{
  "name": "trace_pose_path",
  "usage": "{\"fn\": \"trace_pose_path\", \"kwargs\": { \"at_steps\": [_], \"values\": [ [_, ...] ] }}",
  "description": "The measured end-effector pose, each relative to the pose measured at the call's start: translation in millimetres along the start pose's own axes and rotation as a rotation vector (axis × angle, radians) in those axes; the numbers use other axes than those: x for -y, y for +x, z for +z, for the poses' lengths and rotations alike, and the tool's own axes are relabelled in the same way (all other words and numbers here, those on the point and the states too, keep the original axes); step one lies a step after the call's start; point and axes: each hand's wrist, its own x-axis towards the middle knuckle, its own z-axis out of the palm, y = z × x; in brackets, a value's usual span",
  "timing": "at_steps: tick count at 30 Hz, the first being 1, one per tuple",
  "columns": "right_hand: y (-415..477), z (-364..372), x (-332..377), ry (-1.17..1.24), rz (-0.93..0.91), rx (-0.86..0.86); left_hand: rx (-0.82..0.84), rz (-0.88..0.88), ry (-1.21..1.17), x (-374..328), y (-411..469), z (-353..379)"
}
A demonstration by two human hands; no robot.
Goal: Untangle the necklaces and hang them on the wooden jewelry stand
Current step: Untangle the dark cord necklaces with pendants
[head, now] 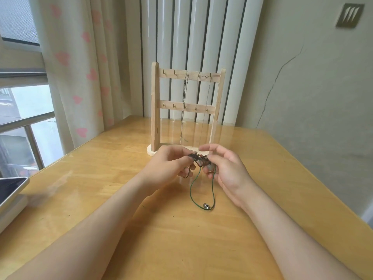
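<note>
A wooden jewelry stand (155, 110) with two rows of small hooks rises at the back of the table. Two thin silver chains (184, 110) hang from its upper hooks. Just in front of its base, my left hand (169, 164) and my right hand (228, 168) pinch a tangled knot of dark cords and beads (200, 158) between them, held a little above the table. A green cord necklace (192, 188) loops down from the knot onto the tabletop, with a small silver pendant (206, 206) at its lowest point.
The wooden table (121, 199) runs to a wall on the right and a curtain (80, 77) and window at the left. A tablet (10, 188) on a white box lies at the left edge.
</note>
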Motion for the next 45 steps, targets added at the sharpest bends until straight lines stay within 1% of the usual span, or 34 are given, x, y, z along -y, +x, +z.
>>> {"fn": "trace_pose_path", "kwargs": {
  "at_steps": [4,7,12,18,21,24,27,30,32,35,37,45],
  "values": [
    [-1.1,-0.7,-2.3,-0.069,-0.055,-0.016,0.02,-0.018,-0.015,-0.4,0.3,0.9],
    [-1.2,-2.5,-7.9,-0.14,-0.117,-0.051,-0.005,-0.032,-0.065,1.2,2.1,1.0],
    [0.5,-2.7,-10.1,-0.197,-0.111,-0.071,-0.067,-0.037,-0.096,6.8,3.3,-2.8],
    [-0.3,-4.9,-8.6,-0.22,-0.112,-0.085,-0.02,-0.089,-0.191,4.9,5.1,-4.0],
    [-0.8,-3.8,-6.1,-0.207,-0.096,-0.051,-0.001,-0.018,-0.087,3.9,2.5,-3.7],
    [-1.4,-3.6,-4.0,-0.14,-0.059,-0.028,0.02,0.022,0.039,7.4,3.4,-3.1],
    [-2.6,-4.2,-2.9,-0.097,-0.03,-0.009,0.066,0.031,0.054,10.2,5.2,-5.7],
    [-1.8,-5.1,-4.5,-0.155,-0.057,-0.018,0.089,0.028,0.031,10.3,4.8,-6.8],
    [-2.1,-6.0,-3.6,-0.204,-0.094,-0.018,0.077,0.023,0.036,11.2,5.6,-6.1],
    [-5.0,-6.3,0.1,-0.21,-0.144,0.011,0.068,-0.002,0.074,11.1,6.8,-4.0],
    [-5.7,-5.4,0.5,-0.251,-0.19,0.02,0.079,-0.016,0.056,10.2,6.5,-1.7],
    [-5.1,-0.7,-6.6,-0.44,-0.279,-0.023,0.07,-0.005,0.023,10.6,5.8,-2.6]
  ]
}}
